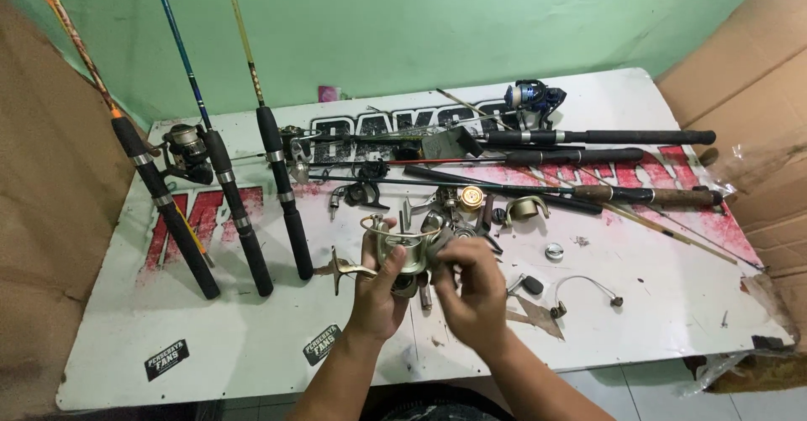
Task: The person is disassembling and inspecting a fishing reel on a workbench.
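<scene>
In the head view, a gold-coloured fishing reel body (403,249) is held up over the near middle of the desk (252,345), a white printed board with red and black lettering. The left hand (378,291) is closed around the reel's lower part from beneath, thumb raised against its side; a bent gold handle arm (340,268) projects from the reel to the left, past the fingers. The right hand (472,282) is closed at the reel's right side, fingertips pinched on a small part that cannot be made out. The reel is thus seated between both hands, touching each, and held clear of the desk surface. Directly behind the hands, loose reel parts are scattered: a brass spool (470,197), a gold bail piece (525,209), a small round cap (554,251), a wire bail arm (584,285) and a dark knob (531,284). Further back, several rods with black grips (588,137) are laid across the desk, with a blue spinning reel (531,97) near the far edge. At the left, three rods (244,228) are leaned side by side, one bearing a dark reel (187,148). Open desk surface is noted at the near left corner and to the right of the wire bail arm. The near edge runs just below the wrists. Brown cardboard (748,85) is stood along both sides and a green wall (420,26) behind.
</scene>
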